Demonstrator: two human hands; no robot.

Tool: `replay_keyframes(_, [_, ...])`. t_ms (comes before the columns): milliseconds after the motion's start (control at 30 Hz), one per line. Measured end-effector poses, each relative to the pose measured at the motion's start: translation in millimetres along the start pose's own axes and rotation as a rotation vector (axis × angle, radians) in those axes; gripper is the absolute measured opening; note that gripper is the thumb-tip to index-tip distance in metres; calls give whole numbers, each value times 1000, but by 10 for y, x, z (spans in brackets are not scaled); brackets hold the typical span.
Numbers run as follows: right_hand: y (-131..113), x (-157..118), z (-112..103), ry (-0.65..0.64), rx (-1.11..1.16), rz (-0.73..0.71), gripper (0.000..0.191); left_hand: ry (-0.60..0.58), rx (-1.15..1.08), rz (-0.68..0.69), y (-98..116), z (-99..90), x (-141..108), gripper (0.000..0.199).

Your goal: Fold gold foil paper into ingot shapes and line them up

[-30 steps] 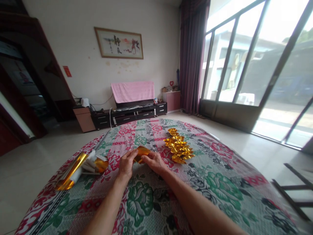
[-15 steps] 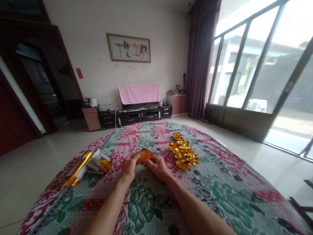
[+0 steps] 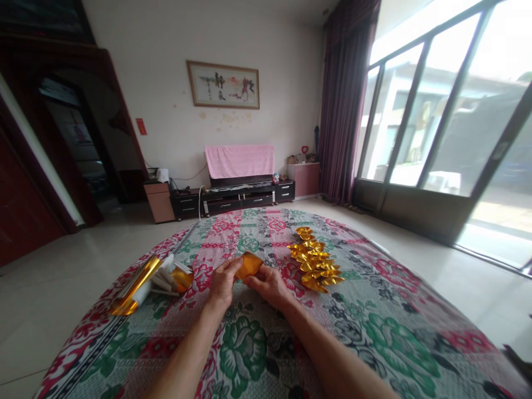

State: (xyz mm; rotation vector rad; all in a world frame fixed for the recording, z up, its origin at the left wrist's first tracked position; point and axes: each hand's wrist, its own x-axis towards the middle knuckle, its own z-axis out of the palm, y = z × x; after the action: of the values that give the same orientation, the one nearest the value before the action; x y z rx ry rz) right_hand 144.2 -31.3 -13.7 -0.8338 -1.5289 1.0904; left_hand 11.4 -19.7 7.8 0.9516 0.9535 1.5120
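A small sheet of gold foil paper (image 3: 249, 265) is held over the middle of the flowered tablecloth (image 3: 245, 343). My left hand (image 3: 223, 284) pinches its left edge between thumb and fingers. On the other side, my right hand (image 3: 270, 284) grips the lower right edge, thumb on top. Several folded gold foil pieces (image 3: 316, 259) lie in a row to the right of my hands. Over to the left are a shiny gold roll (image 3: 139, 285) and some white paper rolls (image 3: 165, 277), with more gold foil (image 3: 182, 279) beside them.
Beyond the round table stands a low black cabinet (image 3: 236, 202) with a pink cloth (image 3: 240, 161) draped over something on it. A purple curtain (image 3: 343, 111) and glass doors are at the right. A dark object shows at the right edge.
The whole view has shifted slightly, so the scene sits a little further right. Both hands still hold the gold sheet, which now shows more of its face.
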Motion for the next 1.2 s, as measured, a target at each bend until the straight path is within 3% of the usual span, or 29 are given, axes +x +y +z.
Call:
replay_keyframes(600, [-49,-21,2,-47,-22,21,21,0,-38,-1,-7,-26,22,38])
replay_keyframes(833, [-41,4,-26,63,-11,-31,26,7,-38,-2,-28,-39,26,36])
replay_keyframes(1000, [12,26,-42,117,-99,-3,31,-13,-67,-15,-46,-48,36,37])
replay_keyframes(1200, [-93,11,-41,180,-25,27,27,-15,-22,-6,-52,-85,49,36])
